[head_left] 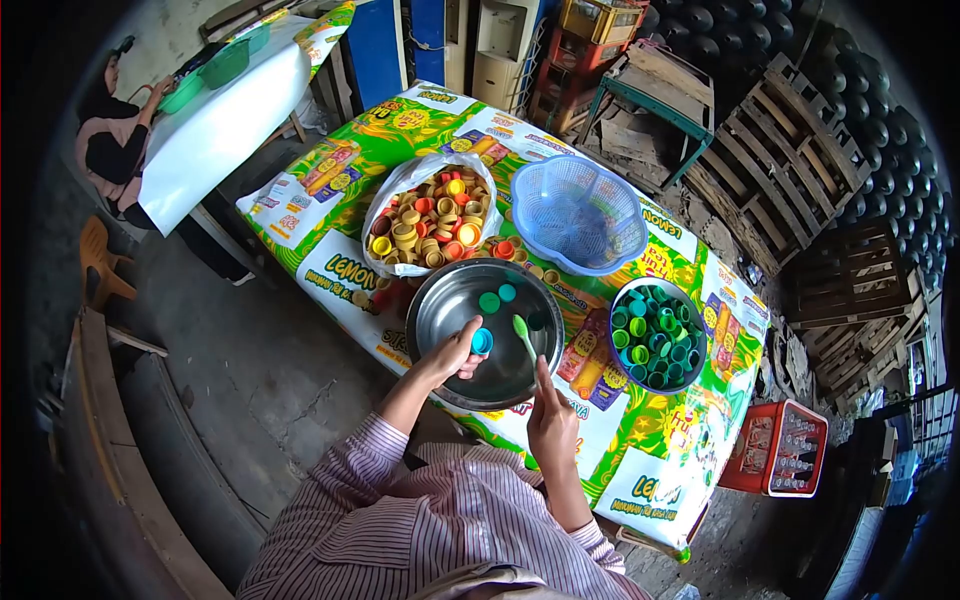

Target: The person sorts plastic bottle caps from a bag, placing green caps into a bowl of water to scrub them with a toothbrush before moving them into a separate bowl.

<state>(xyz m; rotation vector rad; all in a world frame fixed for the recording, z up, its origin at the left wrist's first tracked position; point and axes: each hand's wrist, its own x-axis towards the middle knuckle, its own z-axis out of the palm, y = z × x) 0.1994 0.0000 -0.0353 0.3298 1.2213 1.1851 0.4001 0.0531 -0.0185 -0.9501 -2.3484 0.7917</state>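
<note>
My left hand (453, 357) is closed on a light blue bottle cap (482, 341) over a steel basin (430, 306). In the basin lie a green cap (489, 302) and a teal cap (507, 292), with a dark cap near its right side. Over the basin's right rim, my right hand (552, 422) is closed round the handle of a green-headed brush (521, 327), whose head points away from me. Behind the basin stands a white sack (378, 215) of brown, red and yellow caps. To the right is a bowl (697, 374) of green caps.
A blue plastic basket (580, 212) stands behind the basin on the patterned tablecloth (640, 490). A red crate (770, 450) is beside the table at right. Wooden pallets (790, 150) lean at back right. Another person (110, 150) is at a white-covered table (235, 110), far left.
</note>
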